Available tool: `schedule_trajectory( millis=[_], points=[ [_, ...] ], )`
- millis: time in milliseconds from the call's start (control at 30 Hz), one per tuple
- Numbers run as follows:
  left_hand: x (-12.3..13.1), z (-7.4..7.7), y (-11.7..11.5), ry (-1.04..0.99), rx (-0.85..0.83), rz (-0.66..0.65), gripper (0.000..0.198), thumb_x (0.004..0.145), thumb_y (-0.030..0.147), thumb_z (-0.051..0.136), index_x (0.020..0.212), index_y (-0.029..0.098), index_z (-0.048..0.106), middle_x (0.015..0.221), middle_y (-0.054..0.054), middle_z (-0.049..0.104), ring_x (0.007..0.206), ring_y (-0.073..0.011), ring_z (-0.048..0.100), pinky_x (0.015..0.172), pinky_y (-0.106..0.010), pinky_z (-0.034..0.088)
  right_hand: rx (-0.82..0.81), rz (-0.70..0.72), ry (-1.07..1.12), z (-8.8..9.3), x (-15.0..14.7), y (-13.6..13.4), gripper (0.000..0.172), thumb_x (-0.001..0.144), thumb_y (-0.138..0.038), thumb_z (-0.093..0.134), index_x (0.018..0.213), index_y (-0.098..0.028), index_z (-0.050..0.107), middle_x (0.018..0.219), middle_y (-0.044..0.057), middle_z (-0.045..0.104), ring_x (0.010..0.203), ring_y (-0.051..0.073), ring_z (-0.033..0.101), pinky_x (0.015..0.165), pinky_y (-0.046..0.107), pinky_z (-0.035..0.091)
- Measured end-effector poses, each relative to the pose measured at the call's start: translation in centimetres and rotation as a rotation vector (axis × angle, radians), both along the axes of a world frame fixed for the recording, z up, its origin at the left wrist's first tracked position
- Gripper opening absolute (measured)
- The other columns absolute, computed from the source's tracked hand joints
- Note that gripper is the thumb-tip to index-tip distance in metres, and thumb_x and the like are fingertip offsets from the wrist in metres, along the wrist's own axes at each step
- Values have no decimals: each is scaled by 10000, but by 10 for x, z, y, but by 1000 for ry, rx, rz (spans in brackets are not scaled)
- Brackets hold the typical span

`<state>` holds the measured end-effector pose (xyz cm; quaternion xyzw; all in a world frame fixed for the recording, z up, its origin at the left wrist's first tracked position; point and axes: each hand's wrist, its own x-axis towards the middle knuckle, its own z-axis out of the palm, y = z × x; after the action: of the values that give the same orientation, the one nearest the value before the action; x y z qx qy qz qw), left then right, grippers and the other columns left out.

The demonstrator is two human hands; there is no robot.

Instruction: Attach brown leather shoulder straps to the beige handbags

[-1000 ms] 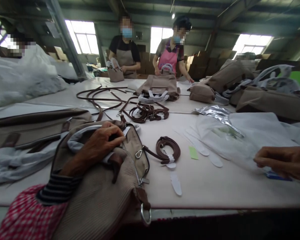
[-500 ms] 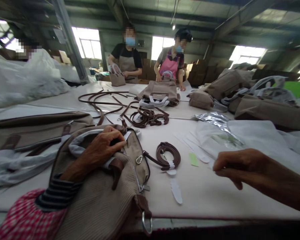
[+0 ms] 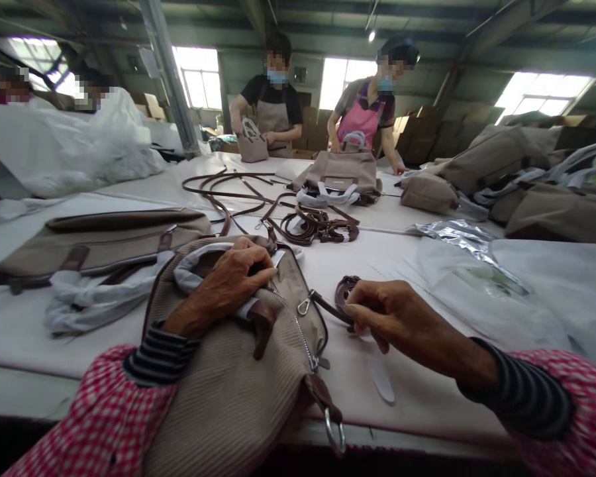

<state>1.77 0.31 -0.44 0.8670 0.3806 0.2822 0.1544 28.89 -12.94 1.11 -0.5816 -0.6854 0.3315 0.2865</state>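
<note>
Bag (image 3: 218, 404): near side of the table (image 3: 427, 387), left of centre, mouth toward the right. Ribbed fabric, probably light and floppy, likely to sag unless held at the rim. Wrapped handle (image 3: 185, 270) looks soft, maybe slippery. Strap (image 3: 346, 289): coiled, right of the bag; looks bendy but springy, so best taken across the stacked turns. Clip (image 3: 304, 305) on its end: hard metal, lies by the bag mouth.

Left hand (image 3: 233, 281): back up, wrist over the bag, fingers curled narrow, holding the bag by its rim. Right hand (image 3: 395, 318): in from near right, thumb and fingertips close together at the coil; can't tell if they grip it.
</note>
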Motion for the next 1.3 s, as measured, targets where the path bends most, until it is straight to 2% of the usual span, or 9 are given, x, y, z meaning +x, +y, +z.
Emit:
schedule_trajectory(
  millis=[133, 300, 500, 600, 767, 900, 1033, 1167, 1300],
  points=[
    [1, 1, -1, 14, 38, 12, 207, 929, 335, 560, 835, 197, 684, 917, -46, 625, 937, -226, 576, 878, -378, 454, 126, 15, -173, -1, -11, 13, 189, 924, -253, 584, 769, -171, 654, 670, 7, 681, 532, 105, 571, 511, 213, 410],
    [2, 2, -3, -1, 23, 23, 193, 919, 324, 570, 826, 196, 682, 901, -39, 615, 908, -221, 575, 874, -378, 445, 189, 66, -325, 1, -22, 27, 221, 967, -266, 580, 783, -169, 655, 704, 19, 681, 618, 123, 580, 597, 237, 380],
    [3, 5, -2, 13, 13, 73, 197, 924, 324, 573, 797, 198, 654, 844, -27, 598, 881, -223, 565, 851, -384, 421, 337, 186, -806, 0, -38, 44, 168, 1004, -235, 523, 1121, -172, 626, 805, 80, 725, 678, 195, 649, 595, 279, 314],
    [3, 5, -2, 16, 9, 74, 196, 936, 318, 566, 795, 202, 637, 845, -23, 605, 885, -225, 560, 846, -387, 413, 357, 273, -996, 3, -46, 49, 199, 972, -149, 490, 1136, -163, 602, 850, 108, 746, 705, 232, 695, 565, 295, 277],
    [6, 7, -2, 29, -33, 101, 190, 945, 295, 557, 787, 202, 608, 828, -23, 600, 875, -229, 556, 830, -398, 401, 421, 279, -996, -3, -43, 58, 154, 976, -138, 471, 1044, -166, 606, 850, 99, 746, 697, 222, 690, 554, 312, 238],
    [7, 8, -3, 6, -62, 106, 189, 939, 286, 562, 778, 197, 607, 839, -25, 586, 889, -230, 562, 845, -399, 412, 602, 324, -871, -12, -30, 55, 200, 975, -65, 401, 959, -161, 576, 790, 61, 693, 597, 153, 562, 566, 308, 246],
    [6, 7, -3, -35, -85, 82, 206, 945, 301, 560, 774, 200, 610, 858, -23, 596, 902, -223, 559, 854, -388, 419, 779, 377, -704, -8, -27, 49, 241, 994, -73, 345, 890, -176, 536, 729, 32, 616, 564, 130, 432, 569, 292, 255],
    [4, 7, -2, -59, -100, 75, 207, 949, 303, 566, 775, 197, 606, 870, -16, 606, 906, -210, 557, 861, -374, 416, 673, 397, -685, -2, -42, 59, 190, 977, -72, 411, 861, -183, 512, 695, 9, 583, 545, 121, 382, 558, 292, 231],
    [3, 8, -3, -67, -114, 74, 194, 945, 297, 579, 787, 192, 618, 878, -19, 611, 908, -206, 556, 851, -365, 408, 545, 389, -717, -5, -55, 74, 132, 965, -93, 504, 865, -178, 518, 700, 10, 597, 560, 119, 429, 567, 292, 226]
  ],
)
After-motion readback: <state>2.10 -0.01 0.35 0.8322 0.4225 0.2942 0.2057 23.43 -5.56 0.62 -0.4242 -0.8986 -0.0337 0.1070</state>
